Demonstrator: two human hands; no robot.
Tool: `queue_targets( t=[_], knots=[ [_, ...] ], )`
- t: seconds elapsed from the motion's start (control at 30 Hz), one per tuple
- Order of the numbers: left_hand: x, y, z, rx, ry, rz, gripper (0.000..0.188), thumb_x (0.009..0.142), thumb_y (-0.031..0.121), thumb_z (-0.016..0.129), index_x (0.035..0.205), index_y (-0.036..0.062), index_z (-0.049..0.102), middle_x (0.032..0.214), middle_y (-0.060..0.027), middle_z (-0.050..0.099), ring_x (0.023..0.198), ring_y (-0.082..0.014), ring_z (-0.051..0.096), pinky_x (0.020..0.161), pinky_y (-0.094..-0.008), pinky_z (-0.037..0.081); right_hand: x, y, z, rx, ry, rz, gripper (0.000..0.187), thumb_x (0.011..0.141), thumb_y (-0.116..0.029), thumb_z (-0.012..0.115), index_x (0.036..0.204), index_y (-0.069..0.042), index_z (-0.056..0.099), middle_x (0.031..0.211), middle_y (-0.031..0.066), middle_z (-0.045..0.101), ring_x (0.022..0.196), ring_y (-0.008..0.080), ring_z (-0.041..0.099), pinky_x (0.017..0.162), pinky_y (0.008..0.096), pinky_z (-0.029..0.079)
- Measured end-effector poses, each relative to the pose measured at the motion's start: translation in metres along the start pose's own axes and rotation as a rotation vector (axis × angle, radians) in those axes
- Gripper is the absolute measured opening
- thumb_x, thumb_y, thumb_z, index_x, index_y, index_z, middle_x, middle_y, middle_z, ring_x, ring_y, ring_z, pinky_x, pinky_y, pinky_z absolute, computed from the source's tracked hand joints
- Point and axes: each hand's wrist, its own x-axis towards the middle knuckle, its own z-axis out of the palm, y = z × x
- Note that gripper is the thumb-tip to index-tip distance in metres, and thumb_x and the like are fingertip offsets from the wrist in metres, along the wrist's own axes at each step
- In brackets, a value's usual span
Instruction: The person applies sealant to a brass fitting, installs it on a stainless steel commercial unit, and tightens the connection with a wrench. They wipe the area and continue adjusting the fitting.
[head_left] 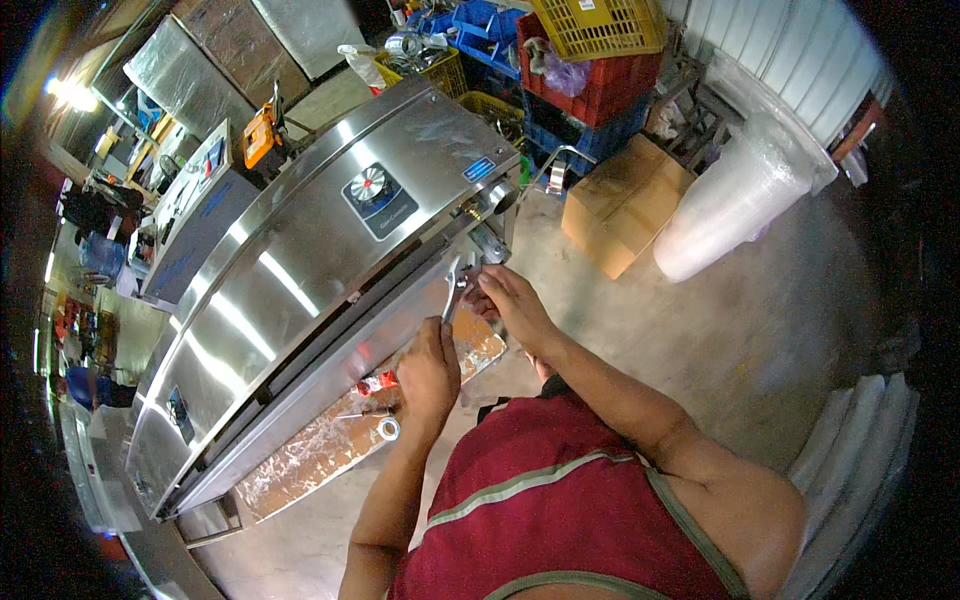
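My left hand (428,368) is wrapped round the handle of a silver adjustable wrench (454,290), whose jaws point up and away from me. Close to the jaws, my right hand (512,308) has its fingers bent together in a pinch; whatever lies between them is too small to make out. Both hands are at the near right end of a long stainless steel gas cooker (270,265). Just beyond my fingers, a metal pipe fitting (490,243) and a brass-coloured part (468,211) stick out from the cooker's end. A round control dial (368,184) sits on its front panel.
Under the cooker's front edge, a worn wooden board (320,455) carries a red item (378,383) and a white tape roll (388,429). A cardboard box (625,205) and a wrapped plastic roll (730,205) stand right, below stacked crates (590,85). An orange tool (260,138) lies behind.
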Motion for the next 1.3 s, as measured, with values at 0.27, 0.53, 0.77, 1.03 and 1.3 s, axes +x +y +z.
queue_targets(
  t=[0.27, 0.53, 0.77, 1.03, 1.3],
  knots=[
    [0.061, 0.009, 0.022, -0.027, 0.008, -0.014, 0.017, 0.106, 0.024, 0.052, 0.112, 0.0083, 0.058, 0.082, -0.0254, 0.068, 0.074, -0.0475, 0.068, 0.062, -0.0551, 0.051, 0.049, -0.016, -0.005, 0.201, 0.012, -0.012, 0.03, 0.106, -0.029, 0.059, 0.118, -0.002, 0.055, 0.094, 0.0095, 0.069, 0.079, 0.0174, 0.069, 0.067, 0.0303, 0.056],
    [0.085, 0.002, 0.1, -0.56, 0.023, -0.105, 0.022, 0.107, 0.019, 0.052, 0.123, 0.0061, 0.061, 0.095, -0.0245, 0.071, 0.087, -0.0387, 0.072, 0.074, -0.0449, 0.055, 0.079, -0.005, -0.027, 0.053, 0.095, 0.0, 0.028, 0.105, -0.025, 0.062, 0.118, -0.004, 0.049, 0.092, 0.0062, 0.065, 0.069, 0.0125, 0.064, 0.067, 0.0276, 0.054],
    [0.1, 0.007, 0.112, -0.336, 0.095, -0.182, 0.026, 0.106, 0.023, 0.054, 0.123, 0.0039, 0.062, 0.096, -0.0227, 0.072, 0.083, -0.0361, 0.071, 0.073, -0.043, 0.054, 0.096, 0.0, -0.021, 0.215, 0.118, -0.134, 0.026, 0.104, -0.025, 0.063, 0.107, -0.001, 0.056, 0.085, 0.0043, 0.064, 0.064, 0.0102, 0.06, 0.057, 0.0267, 0.05],
    [0.099, 0.011, 0.112, -0.247, 0.194, -0.247, 0.022, 0.103, 0.022, 0.063, 0.109, 0.0036, 0.072, 0.088, -0.0187, 0.073, 0.075, -0.0323, 0.073, 0.067, -0.0397, 0.054, 0.1, -0.002, -0.034, 0.216, -0.038, -0.042, 0.023, 0.106, -0.023, 0.06, 0.114, -0.002, 0.052, 0.095, 0.0037, 0.061, 0.077, 0.0107, 0.063, 0.071, 0.0278, 0.053],
    [0.088, -0.007, 0.096, -0.153, 0.304, -0.06, 0.022, 0.099, 0.023, 0.069, 0.099, 0.0022, 0.074, 0.081, -0.0195, 0.072, 0.069, -0.0333, 0.072, 0.065, -0.0403, 0.054, 0.097, -0.004, -0.032, 0.295, -0.129, 0.024, 0.024, 0.107, -0.026, 0.056, 0.114, -0.004, 0.055, 0.092, 0.005, 0.065, 0.082, 0.0131, 0.067, 0.074, 0.0296, 0.054]
  ],
)
